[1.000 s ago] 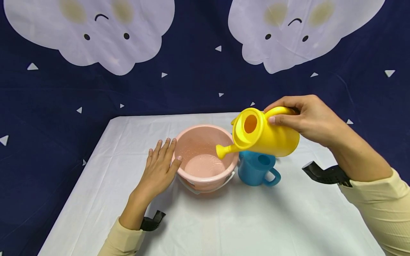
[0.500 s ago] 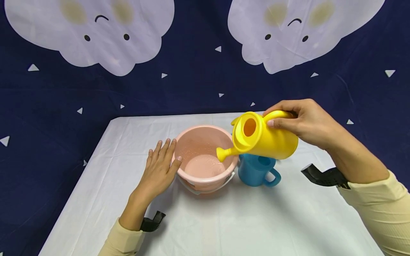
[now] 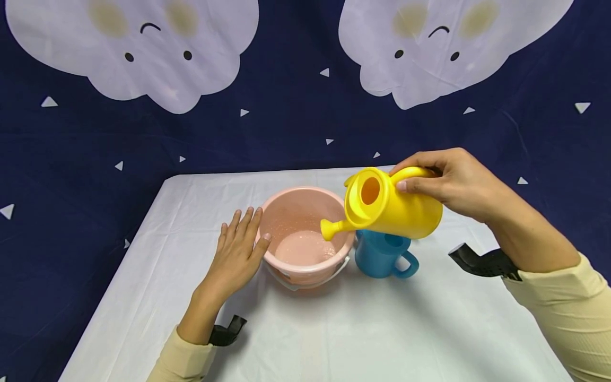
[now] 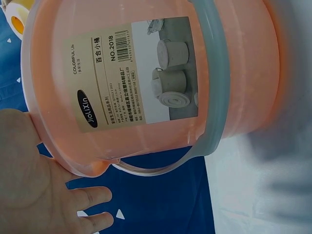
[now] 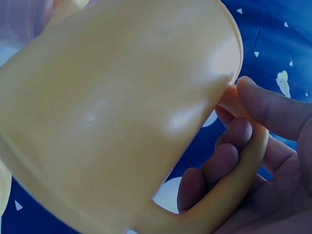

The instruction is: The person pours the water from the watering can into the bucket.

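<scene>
My right hand (image 3: 453, 180) grips the handle of a yellow watering can (image 3: 391, 207), tilted with its spout (image 3: 331, 228) over the pink bucket (image 3: 305, 268). In the right wrist view the fingers (image 5: 229, 151) curl round the yellow handle (image 5: 234, 185) beside the can's body (image 5: 112, 112). Pale liquid lies in the bucket's bottom (image 3: 303, 246). My left hand (image 3: 238, 249) rests flat, fingers straight, against the bucket's left side. The left wrist view shows the bucket's wall with a label (image 4: 136, 73), its grey bail (image 4: 214, 97) and my palm (image 4: 34, 185).
A blue cup with a handle (image 3: 384, 254) stands just right of the bucket, under the watering can. All sit on a white-covered table (image 3: 358, 339). A dark blue backdrop with white clouds (image 3: 286, 122) hangs behind the table's far edge.
The watering can has dropped slightly and shifted a little left, its spout lower over the bucket. The left hand has not moved.
</scene>
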`<state>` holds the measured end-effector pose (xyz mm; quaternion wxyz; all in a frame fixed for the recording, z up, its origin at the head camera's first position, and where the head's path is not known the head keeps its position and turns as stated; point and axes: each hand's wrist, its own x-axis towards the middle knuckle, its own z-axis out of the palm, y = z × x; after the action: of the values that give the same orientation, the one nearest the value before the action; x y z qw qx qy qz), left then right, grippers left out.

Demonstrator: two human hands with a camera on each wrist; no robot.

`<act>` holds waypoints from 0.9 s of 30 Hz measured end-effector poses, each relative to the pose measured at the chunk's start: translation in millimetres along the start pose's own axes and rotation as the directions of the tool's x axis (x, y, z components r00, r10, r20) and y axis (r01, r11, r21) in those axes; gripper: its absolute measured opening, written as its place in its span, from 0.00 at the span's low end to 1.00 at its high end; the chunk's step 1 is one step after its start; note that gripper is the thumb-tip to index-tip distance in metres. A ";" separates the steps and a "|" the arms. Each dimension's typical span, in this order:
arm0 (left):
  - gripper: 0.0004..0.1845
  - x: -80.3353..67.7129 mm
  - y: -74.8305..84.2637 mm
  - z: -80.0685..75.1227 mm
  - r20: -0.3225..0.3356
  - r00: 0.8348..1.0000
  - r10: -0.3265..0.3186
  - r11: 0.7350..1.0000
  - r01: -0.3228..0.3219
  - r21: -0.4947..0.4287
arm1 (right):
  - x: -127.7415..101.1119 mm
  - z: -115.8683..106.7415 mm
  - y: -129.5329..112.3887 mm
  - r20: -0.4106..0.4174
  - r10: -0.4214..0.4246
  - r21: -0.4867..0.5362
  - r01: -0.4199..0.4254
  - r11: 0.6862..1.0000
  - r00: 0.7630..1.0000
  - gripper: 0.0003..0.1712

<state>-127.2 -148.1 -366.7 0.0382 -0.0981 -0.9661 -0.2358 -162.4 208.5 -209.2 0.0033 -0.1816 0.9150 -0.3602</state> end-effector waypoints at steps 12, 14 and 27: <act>0.34 0.1 -0.6 0.6 -0.003 1.000 -0.002 1.000 0.002 -0.003 | -0.1 -1.2 0.3 0.008 0.005 -0.020 -0.005 1.000 1.000 0.12; 0.34 -0.1 -0.7 0.5 -0.002 1.000 -0.004 1.000 0.004 -0.005 | 0.1 -1.5 0.1 0.009 0.007 -0.023 -0.006 1.000 1.000 0.12; 0.34 0.1 -0.6 -0.6 -0.007 1.000 0.002 1.000 -0.002 -0.003 | 0.7 -2.3 -0.5 -0.001 0.013 -0.042 -0.013 0.999 1.000 0.11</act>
<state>-127.4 -148.9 -366.5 0.0418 -0.0984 -0.9655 -0.2375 -163.3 209.4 -207.1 0.0017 -0.1757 0.9236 -0.3408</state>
